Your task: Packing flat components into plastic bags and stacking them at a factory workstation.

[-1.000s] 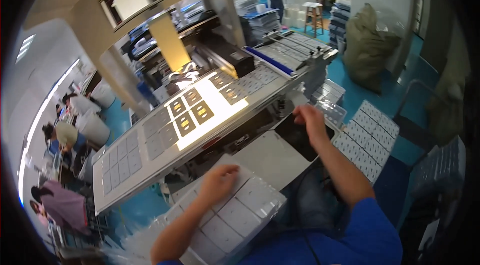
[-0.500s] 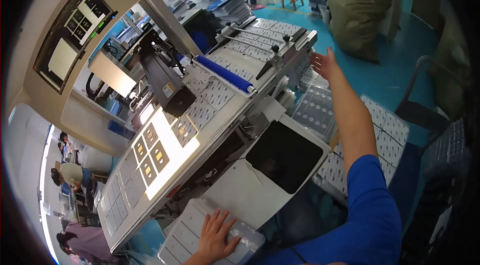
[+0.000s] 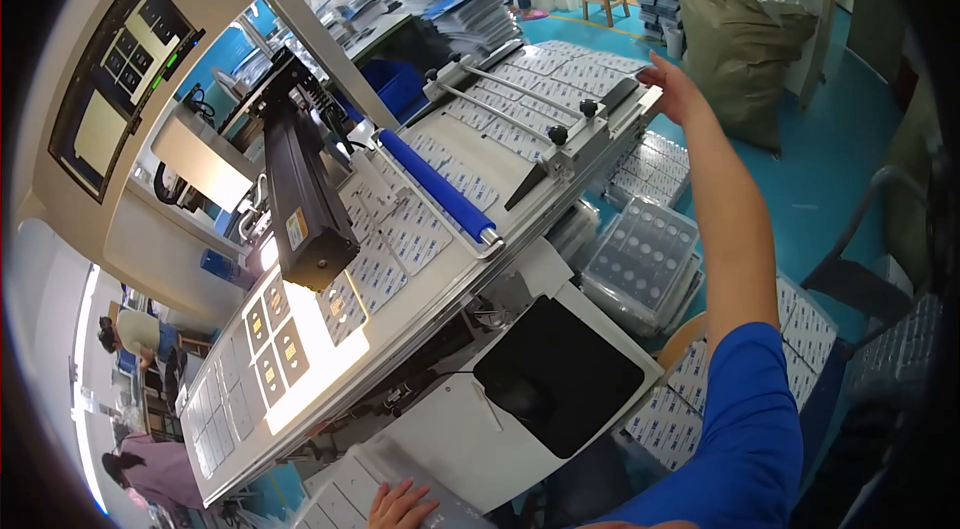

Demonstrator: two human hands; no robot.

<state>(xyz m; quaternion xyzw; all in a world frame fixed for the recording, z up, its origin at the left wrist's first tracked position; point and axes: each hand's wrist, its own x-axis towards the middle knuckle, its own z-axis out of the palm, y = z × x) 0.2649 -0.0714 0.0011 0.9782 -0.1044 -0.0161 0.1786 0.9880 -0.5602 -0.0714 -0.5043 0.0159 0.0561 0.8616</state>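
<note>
My left hand [image 3: 400, 507] lies flat with its fingers apart on a stack of pale panelled sheets [image 3: 345, 484] at the lower edge. My right arm stretches out to the far right end of a long machine bed [image 3: 520, 169]. There my right hand [image 3: 675, 94], fingers out and thumb raised apart, is at the edge of a white printed sheet [image 3: 585, 72]; whether it touches the sheet I cannot tell. More printed sheets [image 3: 415, 234] lie along the bed. They pass a blue roller [image 3: 435, 187] and a metal guide frame [image 3: 570, 144]. Dark square pieces [image 3: 290, 354] sit on the lit part.
A black machine head [image 3: 305, 199] overhangs the bed. Nearer me is a white shelf with a black mat [image 3: 560, 374]. Clear trays [image 3: 640, 259] and printed sheets [image 3: 680, 399] are stacked right. A large sack [image 3: 740, 39] and a cart [image 3: 860, 259] stand beyond. Other people work at left.
My right hand has moved up to the end of the bed, beside the printed sheet. My left hand stays on the stack but shows lower in view. The whole view has shifted.
</note>
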